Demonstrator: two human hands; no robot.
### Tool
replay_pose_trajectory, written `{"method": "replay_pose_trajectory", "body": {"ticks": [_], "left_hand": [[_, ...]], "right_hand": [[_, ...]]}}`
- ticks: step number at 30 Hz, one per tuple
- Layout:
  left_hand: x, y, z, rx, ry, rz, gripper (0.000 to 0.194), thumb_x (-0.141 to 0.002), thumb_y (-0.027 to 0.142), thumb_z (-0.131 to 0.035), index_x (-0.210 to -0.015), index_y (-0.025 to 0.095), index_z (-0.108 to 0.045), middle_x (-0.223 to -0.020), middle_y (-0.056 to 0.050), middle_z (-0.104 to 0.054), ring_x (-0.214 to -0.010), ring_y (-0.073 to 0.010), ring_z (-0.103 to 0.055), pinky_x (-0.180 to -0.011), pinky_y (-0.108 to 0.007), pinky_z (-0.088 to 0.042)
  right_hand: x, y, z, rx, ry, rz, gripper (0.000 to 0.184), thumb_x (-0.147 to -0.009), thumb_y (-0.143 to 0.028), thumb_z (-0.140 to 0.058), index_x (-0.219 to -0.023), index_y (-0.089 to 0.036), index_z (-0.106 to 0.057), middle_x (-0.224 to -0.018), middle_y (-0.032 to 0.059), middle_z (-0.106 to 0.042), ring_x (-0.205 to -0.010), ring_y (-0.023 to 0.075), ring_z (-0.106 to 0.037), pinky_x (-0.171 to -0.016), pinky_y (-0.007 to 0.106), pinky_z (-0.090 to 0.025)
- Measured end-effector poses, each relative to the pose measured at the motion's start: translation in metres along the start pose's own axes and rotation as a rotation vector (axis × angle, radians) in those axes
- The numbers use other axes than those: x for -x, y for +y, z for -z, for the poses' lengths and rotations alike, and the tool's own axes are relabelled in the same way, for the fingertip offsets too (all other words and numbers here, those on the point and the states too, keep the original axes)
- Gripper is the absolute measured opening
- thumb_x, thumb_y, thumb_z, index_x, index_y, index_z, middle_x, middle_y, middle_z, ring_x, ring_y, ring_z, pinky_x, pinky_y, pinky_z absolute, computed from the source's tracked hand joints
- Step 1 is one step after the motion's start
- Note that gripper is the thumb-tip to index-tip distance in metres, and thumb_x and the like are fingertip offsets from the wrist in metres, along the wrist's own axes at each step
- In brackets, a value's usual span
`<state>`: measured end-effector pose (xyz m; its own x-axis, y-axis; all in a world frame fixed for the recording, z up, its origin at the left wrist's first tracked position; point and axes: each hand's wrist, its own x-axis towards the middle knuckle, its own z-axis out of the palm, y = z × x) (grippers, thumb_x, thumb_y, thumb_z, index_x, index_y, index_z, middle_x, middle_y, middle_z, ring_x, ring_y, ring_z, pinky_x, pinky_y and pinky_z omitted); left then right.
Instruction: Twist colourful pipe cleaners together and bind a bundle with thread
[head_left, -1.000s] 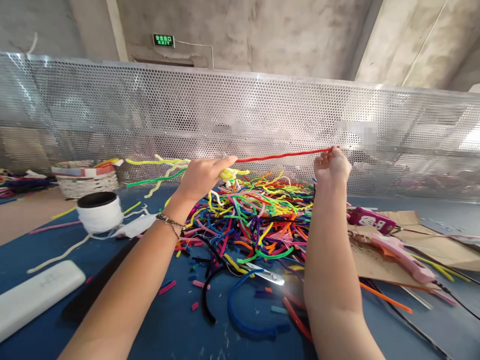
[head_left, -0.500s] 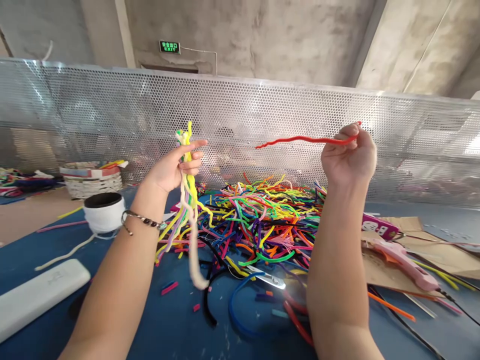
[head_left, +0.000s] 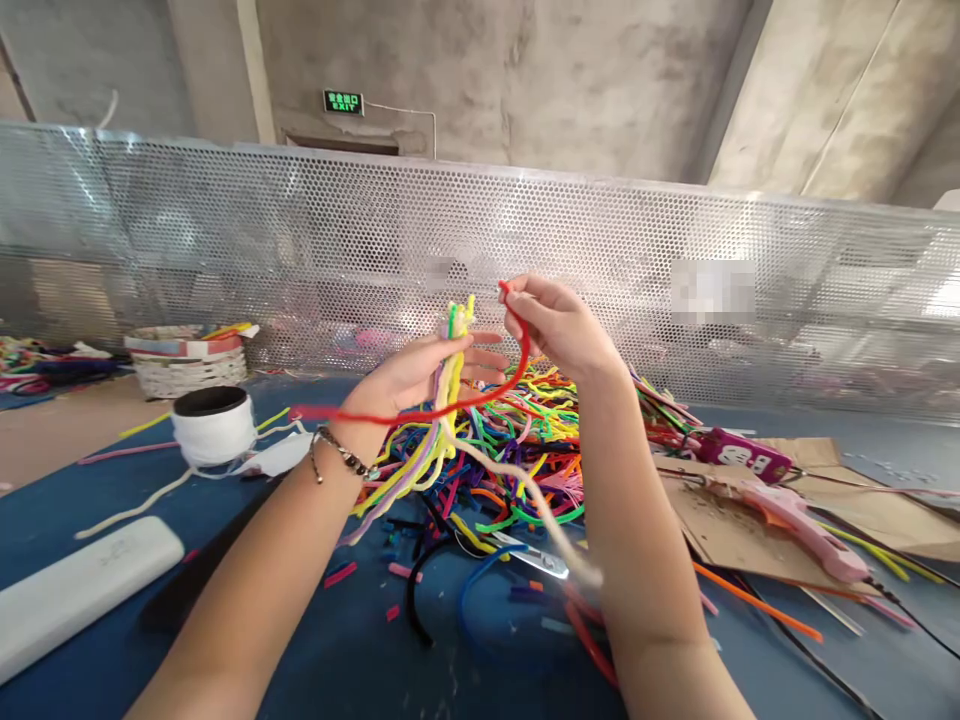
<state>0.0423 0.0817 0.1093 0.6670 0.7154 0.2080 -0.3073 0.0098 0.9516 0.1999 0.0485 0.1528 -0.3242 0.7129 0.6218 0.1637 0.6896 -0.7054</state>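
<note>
My left hand (head_left: 405,378) grips a bundle of pipe cleaners (head_left: 452,372) in yellow, white, purple and green between thumb and fingers; the other fingers are stretched out. The bundle's short ends stick up above the thumb and its long ends hang below. One cream pipe cleaner (head_left: 517,473) swings out to the right, its tip blurred. Pinched at one end in my right hand (head_left: 562,322) is a red pipe cleaner (head_left: 527,345). It curves down and left, passing in front of the bundle and my left wrist.
Behind my hands lies a heap of coloured pipe cleaners (head_left: 547,405). Scissors (head_left: 536,558) rest on the blue table (head_left: 337,650). A pink glue gun (head_left: 806,525) lies on cardboard at right. A white-wrapped cup (head_left: 214,430) and a white case (head_left: 90,570) are at left. A perforated metal screen (head_left: 375,240) stands behind.
My right hand has come left with the red pipe cleaner, close to the bundle. My left hand has moved right and slightly down, still holding the bundle, whose cream strand has swung right.
</note>
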Motion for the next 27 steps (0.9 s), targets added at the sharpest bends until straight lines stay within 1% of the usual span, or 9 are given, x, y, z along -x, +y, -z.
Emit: {"method": "replay_pose_trajectory", "body": {"ticks": [3,7,12,14,17,19,21,24,27], "left_hand": [[0.0,-0.003,-0.014,-0.008,0.028,0.055,0.023,-0.084,0.013,-0.038,-0.097,0.014,-0.058,-0.063,-0.004,-0.063,-0.055,-0.0133,-0.06,-0.052,-0.025,-0.048],[0.001,-0.004,-0.025,-0.063,0.094,0.022,0.019,-0.083,0.009,-0.04,-0.085,0.013,-0.058,-0.047,0.002,-0.051,-0.042,-0.0088,-0.051,-0.048,-0.021,-0.045],[-0.002,-0.006,-0.02,-0.108,-0.076,0.031,0.022,-0.085,0.011,-0.038,-0.077,0.013,-0.058,-0.047,0.005,-0.04,-0.033,-0.0012,-0.03,-0.032,-0.012,-0.025],[-0.004,-0.006,-0.016,-0.12,-0.101,-0.042,0.021,-0.085,0.01,-0.038,-0.082,0.013,-0.059,-0.049,0.006,-0.037,-0.034,-0.0002,-0.028,-0.033,-0.011,-0.023],[-0.004,-0.006,-0.011,-0.125,-0.046,-0.188,0.02,-0.083,0.011,-0.041,-0.088,0.014,-0.06,-0.054,0.006,-0.038,-0.041,-0.0009,-0.037,-0.04,-0.011,-0.032],[-0.004,-0.004,-0.009,-0.116,-0.013,-0.25,0.018,-0.082,0.012,-0.045,-0.091,0.015,-0.06,-0.06,0.004,-0.046,-0.05,-0.0027,-0.047,-0.049,-0.014,-0.04],[-0.002,-0.002,-0.007,-0.127,-0.002,-0.287,0.017,-0.08,0.014,-0.048,-0.092,0.016,-0.06,-0.068,0.002,-0.052,-0.061,-0.0055,-0.054,-0.058,-0.018,-0.045],[0.003,0.004,-0.004,-0.163,0.005,-0.305,0.014,-0.078,0.014,-0.05,-0.087,0.016,-0.061,-0.074,0.0,-0.056,-0.068,-0.0081,-0.058,-0.062,-0.021,-0.046],[0.01,0.012,-0.001,-0.139,-0.005,-0.314,0.013,-0.075,0.009,-0.051,-0.08,0.015,-0.062,-0.067,0.002,-0.053,-0.051,-0.0027,-0.049,-0.047,-0.016,-0.039]], "right_hand": [[-0.002,0.005,-0.003,0.137,-0.05,0.013,0.008,-0.08,-0.02,-0.044,-0.073,-0.018,-0.048,-0.05,-0.0077,-0.042,-0.04,0.0034,-0.035,-0.039,0.019,-0.026],[-0.009,0.012,-0.005,0.298,0.009,0.048,0.007,-0.077,-0.015,-0.047,-0.071,-0.017,-0.051,-0.057,-0.0056,-0.045,-0.05,0.0045,-0.04,-0.048,0.019,-0.033],[-0.004,0.009,0.01,0.333,0.032,0.062,0.006,-0.073,-0.015,-0.05,-0.068,-0.016,-0.053,-0.061,-0.0035,-0.051,-0.054,0.0056,-0.045,-0.052,0.021,-0.036],[0.004,0.003,0.026,0.304,0.232,0.073,0.009,-0.073,-0.013,-0.05,-0.065,-0.017,-0.052,-0.058,-0.0047,-0.048,-0.049,0.0046,-0.042,-0.049,0.02,-0.035],[0.017,-0.005,0.055,0.292,0.625,0.036,0.014,-0.076,-0.012,-0.046,-0.065,-0.019,-0.048,-0.052,-0.0057,-0.044,-0.046,0.0047,-0.038,-0.045,0.019,-0.031],[0.019,-0.003,0.072,0.336,0.751,-0.027,0.016,-0.079,-0.013,-0.043,-0.065,-0.02,-0.044,-0.051,-0.0061,-0.041,-0.044,0.0045,-0.036,-0.044,0.019,-0.03],[0.015,0.009,0.085,0.402,0.762,-0.108,0.017,-0.082,-0.013,-0.041,-0.066,-0.019,-0.043,-0.052,-0.0065,-0.04,-0.043,0.0039,-0.035,-0.043,0.018,-0.031],[0.004,0.044,0.095,0.538,0.656,-0.308,0.013,-0.084,-0.018,-0.044,-0.074,-0.014,-0.051,-0.06,-0.0042,-0.048,-0.049,0.0037,-0.043,-0.048,0.018,-0.038],[0.0,0.089,0.097,0.676,0.466,-0.518,0.023,-0.084,-0.03,-0.048,-0.098,-0.012,-0.054,-0.09,0.0034,-0.057,-0.074,0.0107,-0.056,-0.064,0.028,-0.048]]}}
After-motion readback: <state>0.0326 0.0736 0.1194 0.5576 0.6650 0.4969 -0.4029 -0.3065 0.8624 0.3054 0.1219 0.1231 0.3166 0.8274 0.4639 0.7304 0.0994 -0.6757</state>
